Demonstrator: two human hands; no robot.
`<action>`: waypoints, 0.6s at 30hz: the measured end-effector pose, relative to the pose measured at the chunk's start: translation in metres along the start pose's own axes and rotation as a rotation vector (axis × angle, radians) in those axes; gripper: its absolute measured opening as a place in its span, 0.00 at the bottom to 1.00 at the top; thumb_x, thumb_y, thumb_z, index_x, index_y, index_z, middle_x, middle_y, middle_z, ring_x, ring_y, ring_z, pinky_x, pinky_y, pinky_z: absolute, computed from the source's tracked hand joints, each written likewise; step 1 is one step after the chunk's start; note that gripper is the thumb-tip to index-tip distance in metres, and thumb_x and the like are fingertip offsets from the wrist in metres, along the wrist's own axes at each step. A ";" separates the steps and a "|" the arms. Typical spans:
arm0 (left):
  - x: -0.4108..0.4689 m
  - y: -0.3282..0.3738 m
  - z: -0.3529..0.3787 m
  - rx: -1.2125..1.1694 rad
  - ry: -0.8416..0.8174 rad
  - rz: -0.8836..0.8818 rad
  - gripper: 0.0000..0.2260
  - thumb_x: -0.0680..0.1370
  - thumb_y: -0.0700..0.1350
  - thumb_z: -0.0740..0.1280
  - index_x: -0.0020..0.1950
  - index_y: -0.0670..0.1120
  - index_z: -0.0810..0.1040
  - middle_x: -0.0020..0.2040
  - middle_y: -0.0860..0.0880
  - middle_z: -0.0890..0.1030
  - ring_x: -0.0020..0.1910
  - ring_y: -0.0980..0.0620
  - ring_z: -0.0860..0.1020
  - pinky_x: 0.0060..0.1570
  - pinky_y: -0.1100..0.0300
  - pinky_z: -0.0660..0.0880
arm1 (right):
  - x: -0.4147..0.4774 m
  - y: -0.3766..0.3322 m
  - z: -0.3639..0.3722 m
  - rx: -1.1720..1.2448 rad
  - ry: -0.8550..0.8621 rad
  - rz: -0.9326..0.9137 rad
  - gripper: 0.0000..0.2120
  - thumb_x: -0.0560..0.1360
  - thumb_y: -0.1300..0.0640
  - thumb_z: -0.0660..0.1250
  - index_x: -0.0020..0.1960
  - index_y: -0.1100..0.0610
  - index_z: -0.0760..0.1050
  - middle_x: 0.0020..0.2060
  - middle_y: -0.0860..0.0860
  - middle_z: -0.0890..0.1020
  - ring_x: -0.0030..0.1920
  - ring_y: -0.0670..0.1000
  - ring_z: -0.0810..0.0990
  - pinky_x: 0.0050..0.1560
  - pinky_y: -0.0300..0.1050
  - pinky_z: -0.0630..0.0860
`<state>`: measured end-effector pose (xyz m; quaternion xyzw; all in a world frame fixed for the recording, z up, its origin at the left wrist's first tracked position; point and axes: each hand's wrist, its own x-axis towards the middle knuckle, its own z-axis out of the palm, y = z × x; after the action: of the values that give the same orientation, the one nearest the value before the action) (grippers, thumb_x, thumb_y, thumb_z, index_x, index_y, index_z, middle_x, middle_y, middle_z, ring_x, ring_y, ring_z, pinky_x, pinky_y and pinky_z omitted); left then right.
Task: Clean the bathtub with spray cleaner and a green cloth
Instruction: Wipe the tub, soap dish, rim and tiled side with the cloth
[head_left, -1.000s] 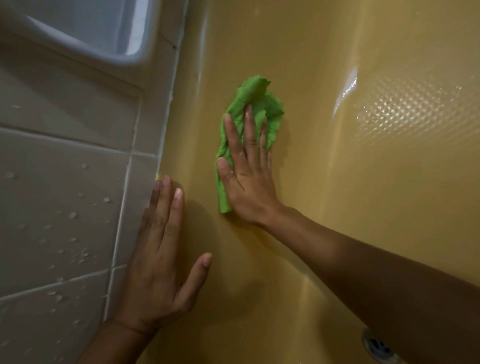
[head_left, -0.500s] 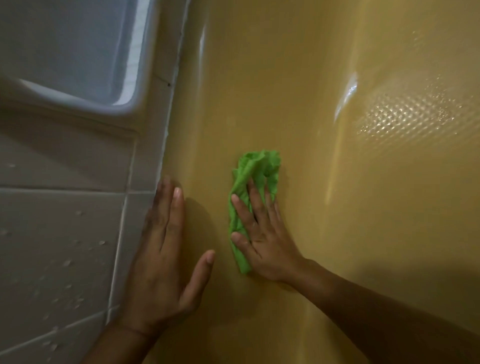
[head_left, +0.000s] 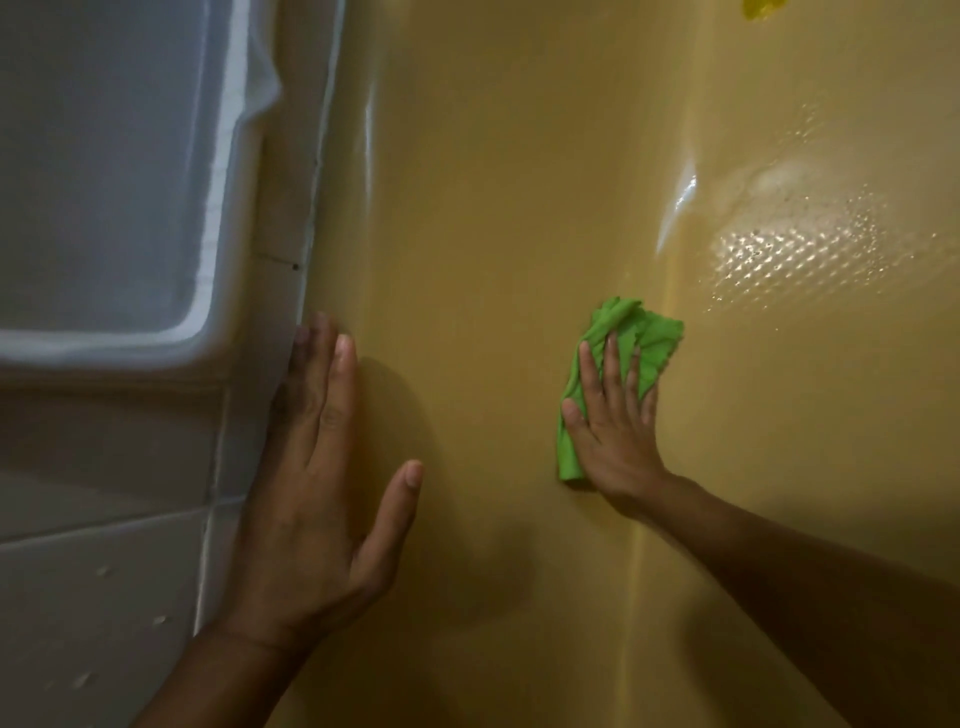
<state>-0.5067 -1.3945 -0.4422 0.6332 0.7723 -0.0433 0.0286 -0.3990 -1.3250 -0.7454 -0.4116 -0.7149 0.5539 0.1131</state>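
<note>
The yellow-ochre bathtub fills most of the view, its inner wall glossy and its textured floor wet at the right. A crumpled green cloth lies against the tub wall, low right of centre. My right hand presses flat on the cloth with straight, spread fingers. My left hand rests flat on the tub's rim beside the tiled wall, fingers straight and thumb spread. No spray cleaner bottle is clearly in view.
Grey wall tiles with water drops sit at lower left. A pale grey plastic basin or ledge juts out at upper left. A small bright yellow object shows at the top edge.
My right hand slid the cloth down the tub wall and then rightward toward the floor curve. The left hand stayed on the rim. The view shifted.
</note>
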 end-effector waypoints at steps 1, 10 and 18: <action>0.002 0.000 0.000 0.000 -0.003 -0.001 0.37 0.80 0.54 0.61 0.83 0.37 0.52 0.85 0.43 0.50 0.84 0.42 0.49 0.81 0.45 0.52 | 0.010 -0.008 -0.004 0.040 0.016 0.010 0.32 0.81 0.34 0.38 0.80 0.40 0.29 0.77 0.43 0.26 0.77 0.53 0.24 0.76 0.70 0.34; 0.015 0.004 -0.004 -0.007 0.000 0.014 0.35 0.81 0.53 0.61 0.83 0.39 0.55 0.85 0.44 0.51 0.84 0.42 0.50 0.81 0.46 0.52 | 0.047 -0.094 -0.042 0.264 0.165 -0.161 0.30 0.83 0.38 0.44 0.81 0.39 0.36 0.79 0.42 0.30 0.80 0.57 0.29 0.75 0.75 0.42; 0.026 -0.002 0.002 0.052 0.038 -0.031 0.35 0.78 0.40 0.64 0.83 0.39 0.54 0.84 0.44 0.52 0.84 0.46 0.50 0.77 0.41 0.60 | 0.031 -0.123 -0.048 0.199 0.204 -0.369 0.31 0.84 0.41 0.49 0.83 0.46 0.44 0.82 0.50 0.37 0.80 0.58 0.32 0.75 0.76 0.46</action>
<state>-0.5133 -1.3701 -0.4469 0.6226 0.7809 -0.0518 -0.0031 -0.4459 -1.2751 -0.6283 -0.3146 -0.7049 0.5470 0.3239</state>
